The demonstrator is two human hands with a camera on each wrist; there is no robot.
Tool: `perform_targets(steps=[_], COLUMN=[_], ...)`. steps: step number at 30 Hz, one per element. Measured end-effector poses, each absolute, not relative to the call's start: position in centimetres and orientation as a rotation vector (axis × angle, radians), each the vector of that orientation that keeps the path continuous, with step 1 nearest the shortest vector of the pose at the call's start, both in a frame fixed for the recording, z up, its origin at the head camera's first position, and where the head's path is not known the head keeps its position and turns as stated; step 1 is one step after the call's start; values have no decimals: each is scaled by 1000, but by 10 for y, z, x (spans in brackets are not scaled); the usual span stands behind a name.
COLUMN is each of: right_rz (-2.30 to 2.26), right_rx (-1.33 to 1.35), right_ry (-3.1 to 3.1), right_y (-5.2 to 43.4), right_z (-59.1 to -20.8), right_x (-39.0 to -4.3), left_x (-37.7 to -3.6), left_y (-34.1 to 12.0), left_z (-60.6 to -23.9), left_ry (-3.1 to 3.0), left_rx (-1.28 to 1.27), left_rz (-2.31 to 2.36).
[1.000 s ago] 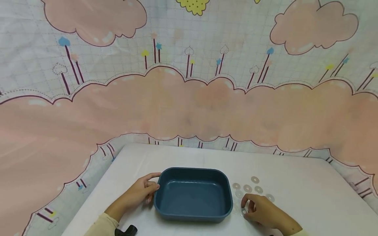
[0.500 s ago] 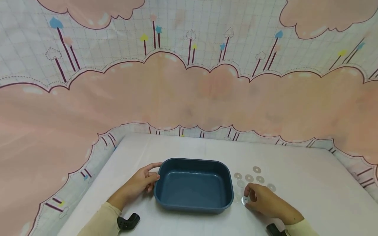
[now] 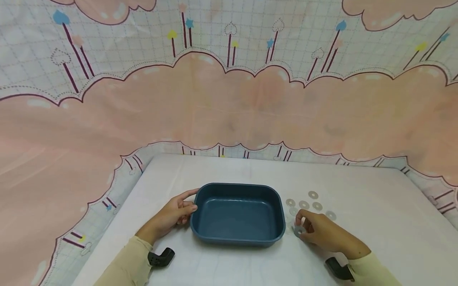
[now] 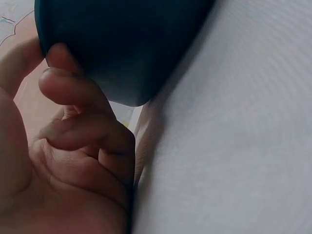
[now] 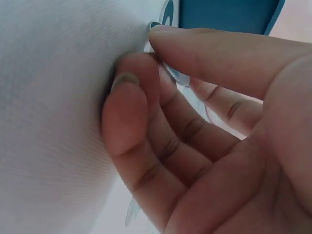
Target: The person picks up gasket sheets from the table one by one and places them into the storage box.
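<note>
If right hand loosens close thumb-to-finger pinch, thin, ring-shaped, metal-looking grey washer could slip: smooth-looking rim offers little grip. Washer just right of dark-teal, rounded-rectangular, plastic-looking tray, glossy inside. Left hand, index extended, others bent, touches tray's left side; uneven push could skew it. Similar flat discs beyond, on white cloth-textured tabletop.

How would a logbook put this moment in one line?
left hand: touches blue tray; right hand: pinches flat washer; other washers: on white table, right of tray
</note>
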State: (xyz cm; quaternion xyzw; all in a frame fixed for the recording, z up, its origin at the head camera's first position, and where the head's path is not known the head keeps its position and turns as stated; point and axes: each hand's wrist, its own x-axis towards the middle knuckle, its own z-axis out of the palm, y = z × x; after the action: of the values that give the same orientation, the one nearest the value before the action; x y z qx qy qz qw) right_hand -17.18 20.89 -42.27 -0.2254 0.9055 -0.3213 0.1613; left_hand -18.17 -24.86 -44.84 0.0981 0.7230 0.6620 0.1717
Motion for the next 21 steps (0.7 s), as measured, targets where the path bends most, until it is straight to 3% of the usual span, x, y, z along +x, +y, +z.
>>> perform_targets(steps=[14, 21], right_rz=[-980, -1090], right_rx=[-675, -829], right_ry=[2691, 2795], right_y=[206, 193], right_z=[-406, -391], right_x=[-166, -160], left_x=[-180, -182], left_y=[-251, -249], left_z=[-451, -450], left_ry=[2071, 2065], left_rx=[263, 264], left_rz=[1880, 1890])
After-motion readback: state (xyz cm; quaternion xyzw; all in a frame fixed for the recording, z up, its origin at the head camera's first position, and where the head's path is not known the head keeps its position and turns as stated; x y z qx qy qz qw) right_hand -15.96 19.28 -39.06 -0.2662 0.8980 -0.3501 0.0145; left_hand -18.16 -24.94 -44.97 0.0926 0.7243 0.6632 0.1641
